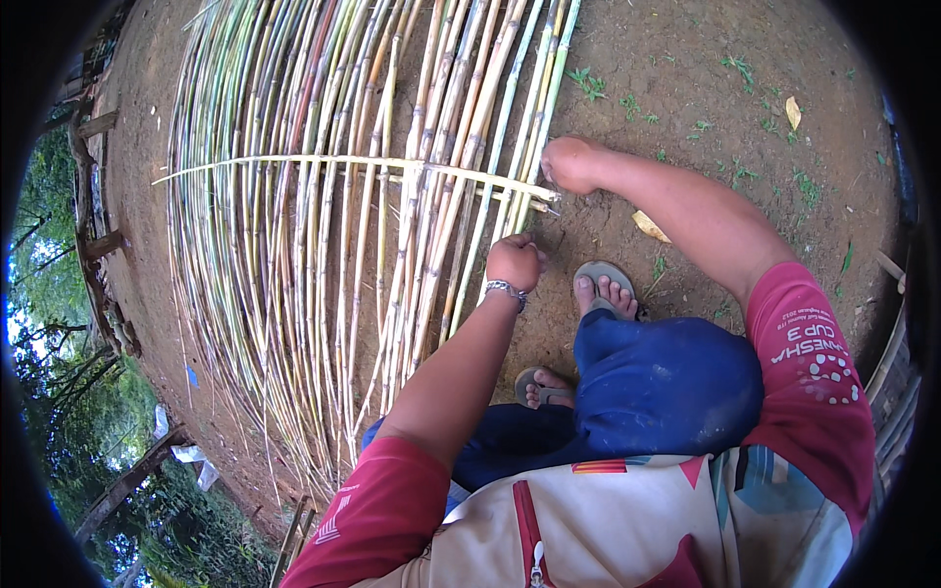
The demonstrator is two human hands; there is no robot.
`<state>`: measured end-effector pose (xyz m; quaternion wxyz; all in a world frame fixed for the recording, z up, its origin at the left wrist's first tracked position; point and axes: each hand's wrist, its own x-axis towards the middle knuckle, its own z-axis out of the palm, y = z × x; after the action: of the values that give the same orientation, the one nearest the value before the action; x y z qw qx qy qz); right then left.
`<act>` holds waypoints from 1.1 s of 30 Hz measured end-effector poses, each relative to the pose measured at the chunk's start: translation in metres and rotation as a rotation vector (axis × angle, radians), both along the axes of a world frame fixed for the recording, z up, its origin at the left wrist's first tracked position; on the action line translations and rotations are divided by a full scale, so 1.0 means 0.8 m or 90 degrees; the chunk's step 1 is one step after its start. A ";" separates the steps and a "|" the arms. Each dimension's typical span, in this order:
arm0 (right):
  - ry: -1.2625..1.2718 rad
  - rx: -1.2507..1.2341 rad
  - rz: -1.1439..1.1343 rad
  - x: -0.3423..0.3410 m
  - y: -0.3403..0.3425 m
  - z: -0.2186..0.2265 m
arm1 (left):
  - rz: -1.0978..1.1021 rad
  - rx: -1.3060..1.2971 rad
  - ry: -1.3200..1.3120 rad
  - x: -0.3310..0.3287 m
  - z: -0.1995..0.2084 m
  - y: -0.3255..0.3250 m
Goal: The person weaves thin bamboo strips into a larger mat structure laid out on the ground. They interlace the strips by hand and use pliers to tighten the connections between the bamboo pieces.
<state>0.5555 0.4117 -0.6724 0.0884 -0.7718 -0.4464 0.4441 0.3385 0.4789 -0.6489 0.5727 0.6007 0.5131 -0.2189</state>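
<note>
Long, thin jointed cane stalks (338,235) lie side by side on the ground, pale yellow, green and reddish. Across them runs a pale split crosspiece (382,161), and the end of a second pale strip (534,205) shows below its right end. Just beyond that end, by the outermost stalk, is my right hand (571,164), its fingers curled closed. My left hand (516,263), with a chain bracelet at the wrist, is closed nearer to me, beside the lower part of the outer stalks. Whatever either hand pinches is too small or hidden to make out.
My sandalled feet (606,290) stand on bare earth (706,186) right of the stalks. Dry leaves (651,226) and grass tufts lie there. A wooden rail fence (98,245) with trees behind borders the left. More poles (894,392) lie at the right edge.
</note>
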 end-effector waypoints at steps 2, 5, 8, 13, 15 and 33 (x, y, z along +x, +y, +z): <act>0.013 -0.028 -0.032 -0.003 0.006 0.003 | -0.104 0.105 0.003 -0.010 -0.017 0.001; 0.016 -0.031 -0.034 0.002 0.004 -0.004 | -0.307 0.358 -0.039 -0.005 -0.008 -0.005; 0.034 -0.030 0.025 0.013 0.000 -0.008 | -0.254 0.354 -0.022 0.008 0.023 -0.017; 0.273 -0.112 -0.122 0.019 0.002 0.042 | -0.186 0.360 -0.044 -0.004 0.019 -0.014; 0.268 -0.081 -0.104 0.020 0.000 0.043 | -0.200 0.358 -0.040 0.001 0.022 -0.010; -0.027 0.099 -0.097 -0.044 -0.034 0.040 | -0.459 0.382 -0.287 -0.018 0.020 0.039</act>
<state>0.5204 0.3846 -0.6406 0.1717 -0.8037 -0.4212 0.3836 0.3244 0.5098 -0.6329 0.3598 0.9093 0.1777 -0.1106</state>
